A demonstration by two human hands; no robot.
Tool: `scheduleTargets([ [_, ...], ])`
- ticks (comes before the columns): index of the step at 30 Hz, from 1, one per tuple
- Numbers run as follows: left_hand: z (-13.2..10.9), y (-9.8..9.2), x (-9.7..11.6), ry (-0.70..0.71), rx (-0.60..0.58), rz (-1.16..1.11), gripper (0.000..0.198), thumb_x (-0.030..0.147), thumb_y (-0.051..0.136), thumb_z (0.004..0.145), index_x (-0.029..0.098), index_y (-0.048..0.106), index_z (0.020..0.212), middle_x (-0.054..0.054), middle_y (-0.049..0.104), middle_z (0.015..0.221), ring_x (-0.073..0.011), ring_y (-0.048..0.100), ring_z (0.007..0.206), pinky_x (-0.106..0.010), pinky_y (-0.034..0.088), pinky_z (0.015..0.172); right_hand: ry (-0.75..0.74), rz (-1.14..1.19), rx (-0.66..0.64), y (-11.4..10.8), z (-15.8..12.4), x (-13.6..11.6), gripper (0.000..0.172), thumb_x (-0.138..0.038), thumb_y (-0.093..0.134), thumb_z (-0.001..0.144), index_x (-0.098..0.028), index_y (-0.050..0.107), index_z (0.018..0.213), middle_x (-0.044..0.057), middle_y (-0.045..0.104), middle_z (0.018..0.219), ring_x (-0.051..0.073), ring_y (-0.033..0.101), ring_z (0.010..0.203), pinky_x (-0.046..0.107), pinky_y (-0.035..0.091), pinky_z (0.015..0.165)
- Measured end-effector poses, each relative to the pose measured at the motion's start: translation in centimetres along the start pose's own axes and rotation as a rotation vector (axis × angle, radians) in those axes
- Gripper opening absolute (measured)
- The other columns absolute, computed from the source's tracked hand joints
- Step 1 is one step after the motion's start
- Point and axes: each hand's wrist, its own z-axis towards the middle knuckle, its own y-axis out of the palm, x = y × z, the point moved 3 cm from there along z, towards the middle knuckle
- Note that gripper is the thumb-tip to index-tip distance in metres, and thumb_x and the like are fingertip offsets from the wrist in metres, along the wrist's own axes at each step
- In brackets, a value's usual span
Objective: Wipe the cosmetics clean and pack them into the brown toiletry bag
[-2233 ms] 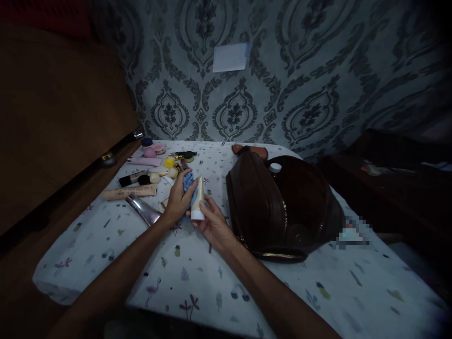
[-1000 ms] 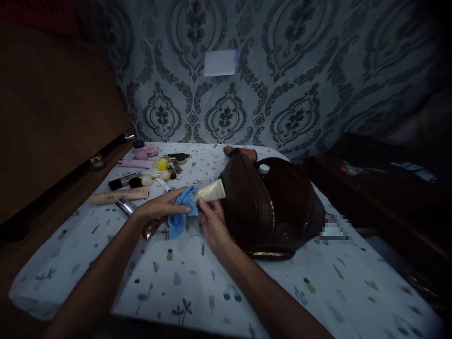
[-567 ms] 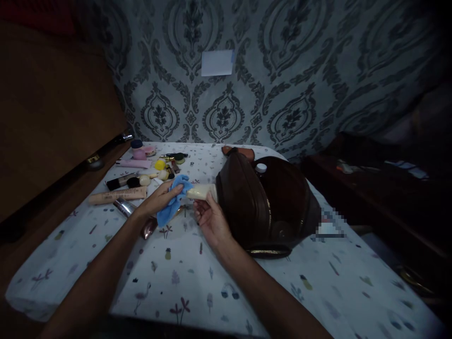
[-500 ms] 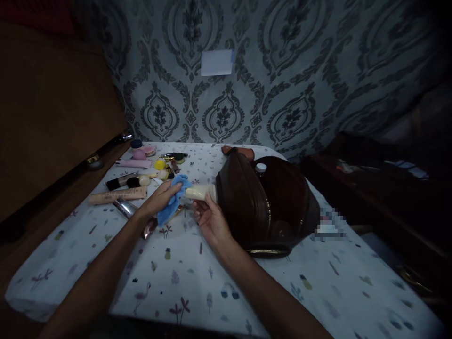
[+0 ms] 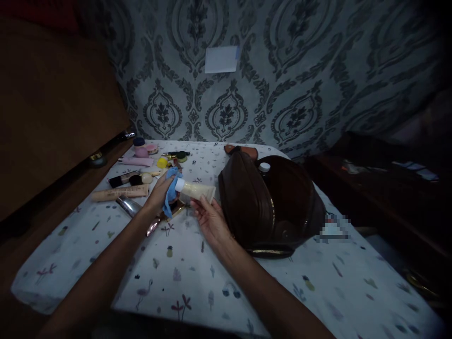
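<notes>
Cream squeeze tube (image 5: 199, 191) is up over the patterned tablecloth (image 5: 192, 287), just left of the brown leather bag (image 5: 243, 202). The right hand (image 5: 211, 220) pinches its flat end between thumb and fingers; the left hand (image 5: 158, 194) is curled around a blue cloth (image 5: 170, 194) at the white cap (image 5: 179, 184). That pinch looks light, so a hard push from the cloth could drop it toward the cosmetics (image 5: 162, 163) farther left.

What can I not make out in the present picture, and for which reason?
All in the head view:
Silver tube: partly hidden by the left wrist.
Peach tube: printing too small and dim to read.
Below the white cap: lost in the dark of the brown bag.
Patch right of the bag: masked by coarse pixel blocks.
Left hand: some fingers hidden behind the blue cloth.
</notes>
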Motion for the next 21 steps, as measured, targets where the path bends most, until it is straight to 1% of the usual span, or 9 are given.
scheduleTargets([
  [2,-0.2,0.3,0.1,-0.017,-0.024,-0.061,0.047,0.039,0.063,0.076,0.022,0.056,0.119,0.005,0.053,0.060,-0.0114,0.047,0.042,-0.017,0.025,0.034,0.013,-0.001,0.027,-0.1,0.0,0.0,0.025,-0.018,0.084,0.070,-0.019,0.064,0.086,0.000,0.077,0.072,0.010,0.072,0.061,0.011,0.051,0.046],
  [4,-0.5,0.5,0.4,-0.025,-0.067,-0.067,0.054,0.033,0.062,0.073,0.023,0.053,0.126,0.004,0.055,0.062,-0.0128,0.051,0.047,-0.016,0.027,0.035,0.018,0.009,0.061,-0.2,-0.1,-0.1,0.022,-0.018,0.083,0.072,-0.019,0.065,0.084,0.001,0.076,0.071,0.010,0.072,0.060,0.010,0.051,0.047],
  [6,-0.8,0.5,0.8,-0.024,-0.135,-0.066,0.055,0.028,0.062,0.071,0.021,0.056,0.125,0.002,0.057,0.067,-0.0141,0.055,0.054,-0.017,0.034,0.039,0.027,0.021,0.078,-0.2,0.0,-0.1,0.021,-0.018,0.083,0.073,-0.018,0.064,0.082,0.001,0.076,0.070,0.010,0.072,0.060,0.010,0.051,0.047],
  [9,-1.3,0.4,1.0,0.000,-0.238,-0.061,0.055,0.025,0.065,0.069,0.022,0.058,0.124,0.000,0.062,0.081,-0.0147,0.059,0.067,-0.019,0.045,0.050,0.041,0.026,0.076,-0.3,0.0,-0.1,0.022,-0.018,0.084,0.071,-0.019,0.063,0.080,0.001,0.076,0.071,0.010,0.072,0.061,0.012,0.052,0.048],
  [11,-1.3,0.2,0.8,0.032,-0.257,-0.038,0.056,0.026,0.070,0.072,0.025,0.057,0.126,0.000,0.062,0.091,-0.0138,0.060,0.073,-0.019,0.047,0.058,0.046,0.018,0.066,-0.2,-0.1,0.0,0.024,-0.019,0.085,0.070,-0.019,0.064,0.081,0.001,0.076,0.072,0.010,0.071,0.062,0.012,0.051,0.048],
  [13,-1.1,0.0,0.5,0.074,-0.220,0.010,0.052,0.032,0.075,0.074,0.025,0.059,0.122,0.000,0.061,0.094,-0.0128,0.059,0.076,-0.019,0.048,0.064,0.053,0.005,0.055,-0.2,-0.2,0.1,0.026,-0.020,0.086,0.068,-0.019,0.065,0.084,0.000,0.076,0.073,0.010,0.070,0.061,0.013,0.049,0.046],
  [17,-0.2,-0.5,0.0,0.119,-0.067,0.121,0.043,0.047,0.075,0.073,0.017,0.063,0.100,-0.002,0.061,0.085,-0.0145,0.057,0.073,-0.023,0.047,0.066,0.047,-0.062,0.023,0.0,-0.4,0.3,0.037,-0.024,0.090,0.062,-0.020,0.064,0.088,0.000,0.074,0.080,0.010,0.068,0.064,0.014,0.046,0.045],
  [19,0.2,-0.7,-0.1,0.129,-0.010,0.162,0.045,0.053,0.075,0.072,0.016,0.062,0.095,-0.003,0.061,0.082,-0.0164,0.058,0.074,-0.025,0.047,0.067,-0.013,-0.125,0.021,-0.1,-0.5,0.3,0.048,-0.024,0.091,0.058,-0.022,0.064,0.097,-0.002,0.072,0.084,0.011,0.067,0.067,0.015,0.046,0.047],
  [21,0.3,-0.8,-0.1,0.141,0.014,0.201,0.048,0.055,0.075,0.071,0.016,0.062,0.095,-0.003,0.062,0.082,-0.0175,0.059,0.075,-0.027,0.047,0.068,-0.091,-0.222,0.012,-0.1,-0.7,0.2,0.057,-0.024,0.091,0.056,-0.024,0.064,0.106,-0.004,0.069,0.082,0.011,0.065,0.067,0.016,0.045,0.048],
])
